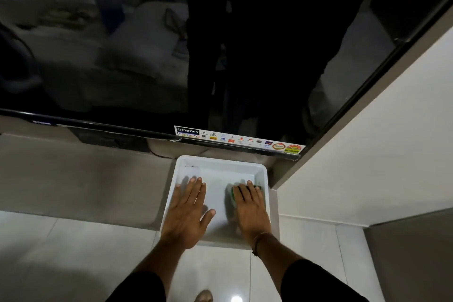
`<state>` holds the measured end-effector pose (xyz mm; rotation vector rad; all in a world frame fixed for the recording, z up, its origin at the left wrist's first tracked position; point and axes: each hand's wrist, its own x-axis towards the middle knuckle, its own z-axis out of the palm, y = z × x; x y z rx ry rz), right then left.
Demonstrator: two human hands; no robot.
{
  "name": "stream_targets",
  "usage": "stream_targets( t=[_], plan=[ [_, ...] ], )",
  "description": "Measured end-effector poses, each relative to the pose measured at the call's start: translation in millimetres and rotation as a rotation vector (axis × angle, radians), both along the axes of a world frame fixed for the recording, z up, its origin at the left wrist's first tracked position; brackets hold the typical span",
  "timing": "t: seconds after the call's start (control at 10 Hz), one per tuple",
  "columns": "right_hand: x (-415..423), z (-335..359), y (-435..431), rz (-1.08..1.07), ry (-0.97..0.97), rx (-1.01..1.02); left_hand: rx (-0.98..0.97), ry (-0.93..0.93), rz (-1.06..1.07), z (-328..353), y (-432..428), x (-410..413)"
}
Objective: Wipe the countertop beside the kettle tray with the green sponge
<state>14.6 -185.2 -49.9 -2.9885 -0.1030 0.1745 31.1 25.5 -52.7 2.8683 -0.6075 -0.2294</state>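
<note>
The right hand (248, 206) is laid flat, palm down, inside a white tray (266, 174), its fingers extended and close together. It is pressed onto the green sponge (232, 195), which is almost wholly covered; only a green and pale edge is seen at the left of the fingers, and a dark green corner just beyond the fingertips on the right. The sponge lies on the tray floor, in the right half, near the far right wall. A thin band is worn at the right wrist.

The left hand (188, 213) is also laid flat in the tray, in its left half, with fingers stretched forward and the thumb spread out to the side. Nothing is held by it; only the tray floor is touched.

The tray is set on the grey desk (81, 179), at its right end, with the near edge hanging slightly past the desk's front. A dark television screen (98, 56) is mounted just above and behind it, with a strip of stickers (239, 141) along its lower edge. A white tiled floor (61, 252) is seen below.
</note>
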Motion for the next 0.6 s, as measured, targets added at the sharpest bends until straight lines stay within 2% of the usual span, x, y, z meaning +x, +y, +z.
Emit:
stream_targets(
  t=[0.2, 0.4, 0.6],
  plan=[
    [-2, -10, -9, -0.030, -0.004, -0.002, -0.047, 0.011, -0.042, -13, -13, 4],
    [-2, -14, -7, -0.075, 0.067, 0.081, -0.065, 0.006, -0.044, -15, -12, 5],
    [-10, -1, -10, -0.048, 0.050, 0.101, 0.017, -0.019, -0.023, 5, -29, -5]
  ],
)
